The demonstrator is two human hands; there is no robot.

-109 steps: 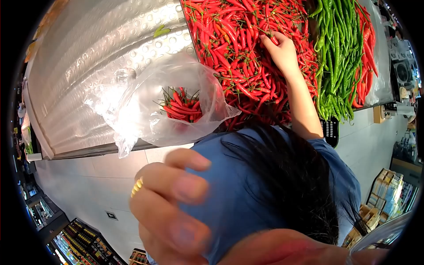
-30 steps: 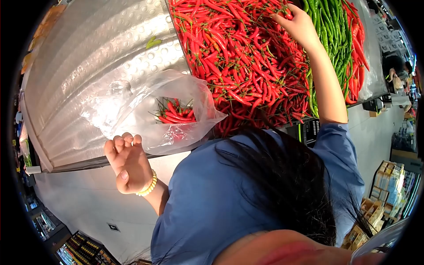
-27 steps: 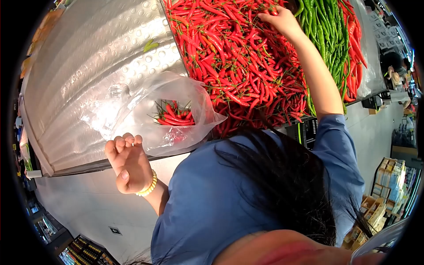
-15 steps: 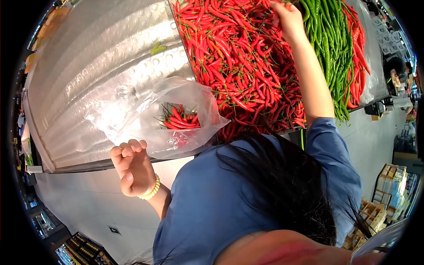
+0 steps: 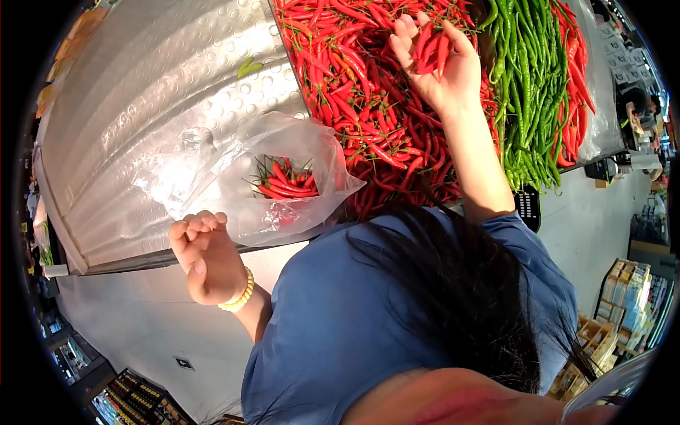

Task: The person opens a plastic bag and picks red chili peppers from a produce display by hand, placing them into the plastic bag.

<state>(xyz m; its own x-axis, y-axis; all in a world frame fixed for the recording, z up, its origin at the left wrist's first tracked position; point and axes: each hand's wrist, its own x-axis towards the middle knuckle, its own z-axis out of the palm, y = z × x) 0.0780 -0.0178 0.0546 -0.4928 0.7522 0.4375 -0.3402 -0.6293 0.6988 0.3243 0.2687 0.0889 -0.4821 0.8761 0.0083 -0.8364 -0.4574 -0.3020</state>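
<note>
Now turned palm up, the right hand (image 5: 457, 88) has its fingers curled loosely around a few red chillies (image 5: 431, 53), showing a small batch gathered clear of the grip's underside. It hovers over the red chilli pile (image 5: 379, 131), beside the green chillies (image 5: 528, 92). The left hand (image 5: 216, 273), its fingers bent and thumb apart, holds nothing; it is just beside the clear plastic bag (image 5: 329, 152). That bag sits open on the counter (image 5: 152, 92), with other red chillies (image 5: 287, 188) inside, so the handful remains separate from them.
</note>
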